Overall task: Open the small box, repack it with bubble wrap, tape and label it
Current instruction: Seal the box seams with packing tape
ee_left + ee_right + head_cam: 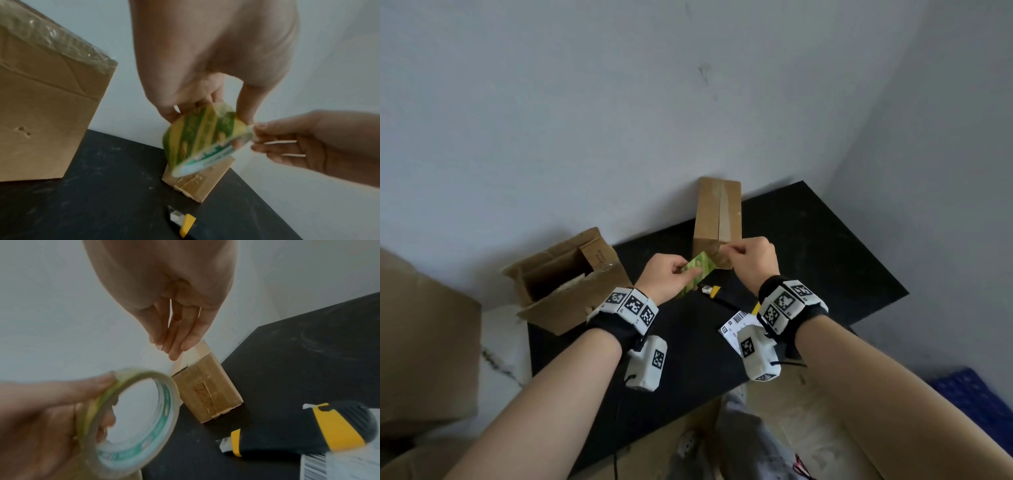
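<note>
A black table (pixel 808 260) fills the middle of the head view, set against a grey wall. At its left edge sits a large open cardboard box (pixel 558 274) with clear wrap inside. The small box (pixel 717 219), taped shut, stands on end at the centre, against the wall. Just below it, above the table, the left hand (pixel 671 277) grips a green and yellow tape roll (pixel 697 274), fingers curled round its rim. The right hand (pixel 751 260) pinches at the roll's edge, fingertips together. Lower right lie a white barcode label (pixel 732 325) and a yellow and black utility knife (pixel 710 290).
</note>
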A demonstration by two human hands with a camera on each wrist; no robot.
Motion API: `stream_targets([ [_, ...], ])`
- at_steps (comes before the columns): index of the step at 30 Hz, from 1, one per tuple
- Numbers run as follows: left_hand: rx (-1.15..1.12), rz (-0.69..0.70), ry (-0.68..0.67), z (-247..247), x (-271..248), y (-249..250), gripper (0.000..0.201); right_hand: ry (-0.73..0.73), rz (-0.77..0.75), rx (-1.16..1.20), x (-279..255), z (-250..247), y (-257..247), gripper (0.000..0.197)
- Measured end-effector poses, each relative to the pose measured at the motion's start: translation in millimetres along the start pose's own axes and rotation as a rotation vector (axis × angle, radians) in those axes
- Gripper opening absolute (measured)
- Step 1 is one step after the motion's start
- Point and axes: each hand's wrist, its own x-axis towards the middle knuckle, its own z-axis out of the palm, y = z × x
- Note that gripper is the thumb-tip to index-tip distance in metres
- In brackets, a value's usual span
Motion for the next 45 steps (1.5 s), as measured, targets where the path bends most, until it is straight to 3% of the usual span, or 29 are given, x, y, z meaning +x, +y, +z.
stream_targets([
  [4,0.057,-0.072,0.105,-2,8,-6,0.041,0.022,0.051,0.034,6,-7,1,0.017],
  [9,-0.099,-0.105,0.026,-18,21,-6,0.027,0.046,0.179,0.182,19,-10,12,0.011],
  [13,0.139,-0.191,0.176,-18,44,-8,0.041,0.088,0.278,0.241,32,-2,16,0.012],
  [19,0.181,-0.082,0.226,-18,68,-7,0.056,0.127,0.377,0.280,44,-1,28,0.013],
  [24,0.335,-0.025,0.192,-21,82,-9,0.055,0.117,0.400,0.294,56,-7,31,0.014],
  [33,0.318,-0.032,0.184,-16,90,-13,0.052,0.050,0.402,0.196,65,-4,41,0.018],
  [45,0.353,-0.047,0.175,-16,102,-12,0.048,0.085,0.400,0.184,69,3,46,0.020],
])
